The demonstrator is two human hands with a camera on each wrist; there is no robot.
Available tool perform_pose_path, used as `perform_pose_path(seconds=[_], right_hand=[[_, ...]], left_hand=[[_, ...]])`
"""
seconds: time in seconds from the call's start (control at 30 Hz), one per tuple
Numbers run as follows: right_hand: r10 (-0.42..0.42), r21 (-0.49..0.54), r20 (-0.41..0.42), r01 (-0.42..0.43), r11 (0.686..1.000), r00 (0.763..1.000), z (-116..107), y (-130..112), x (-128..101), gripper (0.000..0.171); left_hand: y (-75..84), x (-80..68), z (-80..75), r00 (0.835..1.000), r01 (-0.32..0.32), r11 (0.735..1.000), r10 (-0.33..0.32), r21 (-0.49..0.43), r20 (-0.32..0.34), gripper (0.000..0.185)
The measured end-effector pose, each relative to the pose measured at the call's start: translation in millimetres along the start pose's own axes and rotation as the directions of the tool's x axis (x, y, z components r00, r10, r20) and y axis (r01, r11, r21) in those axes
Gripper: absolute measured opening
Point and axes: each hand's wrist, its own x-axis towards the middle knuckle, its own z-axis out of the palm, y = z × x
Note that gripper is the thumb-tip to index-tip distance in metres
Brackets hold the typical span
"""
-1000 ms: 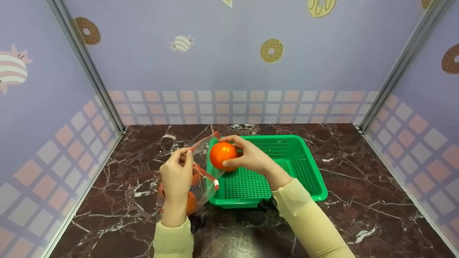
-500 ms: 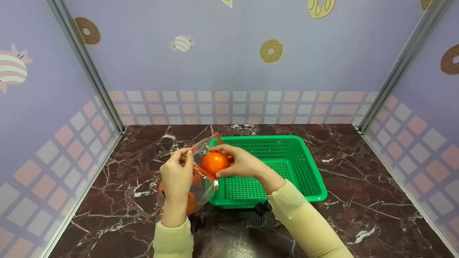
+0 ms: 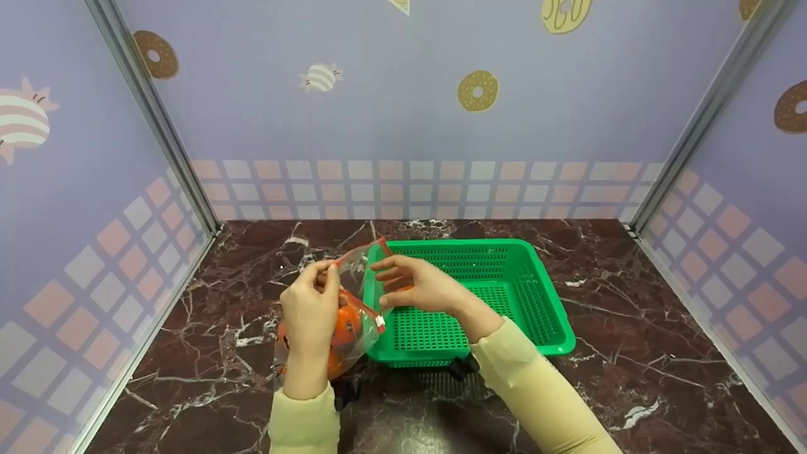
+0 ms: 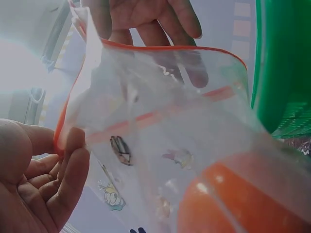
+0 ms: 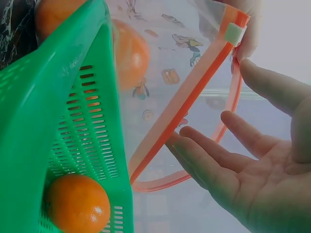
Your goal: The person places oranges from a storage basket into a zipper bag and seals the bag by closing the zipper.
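Observation:
My left hand point(image 3: 323, 276) pinches the near rim of a clear zip bag point(image 3: 356, 296) with an orange-red seal, holding its mouth up. Oranges point(image 3: 343, 326) lie inside the bag, one large in the left wrist view point(image 4: 233, 204). My right hand point(image 3: 394, 284) hovers at the bag's mouth, fingers spread and empty, palm bare in the right wrist view point(image 5: 262, 179). The bag leans against the left end of a green basket point(image 3: 504, 296). Another orange point(image 5: 77, 204) lies inside the basket; my right hand largely hides it from the head camera.
The basket and bag sit on a dark marble table point(image 3: 208, 353) boxed in by lilac walls on three sides. The bag's white slider point(image 5: 233, 33) sits at the end of its seal. Bare tabletop stretches right of the basket.
My right hand carried an orange from above the basket's left end into the bag's mouth and let it go. The orange now rests in the bag, and the hand is empty.

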Motion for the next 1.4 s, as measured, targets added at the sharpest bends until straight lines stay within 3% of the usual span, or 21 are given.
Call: perform_pose_path(seconds=[0.63,0.9,1.4], right_hand=[[0.02,-0.029,-0.07,-0.022,0.999,0.997,-13.9,2.0,-0.3,0.042],[0.063,-0.055,-0.13,-0.071,0.996,0.989,-23.9,4.8,1.3,0.038],[0.199,-0.04,-0.209,-0.212,0.976,0.957,-45.4,31.8,17.6,0.04]], left_hand=[[-2.1,1.4,-1.5,1.0,-0.014,1.0,0.014,-0.009,-0.025,0.013],[-2.4,1.5,-1.1,1.0,-0.01,0.999,0.009,-0.046,-0.016,0.014],[-1.3,0.9,-1.1,1.0,-0.017,1.0,0.017,-0.018,-0.014,0.013]])
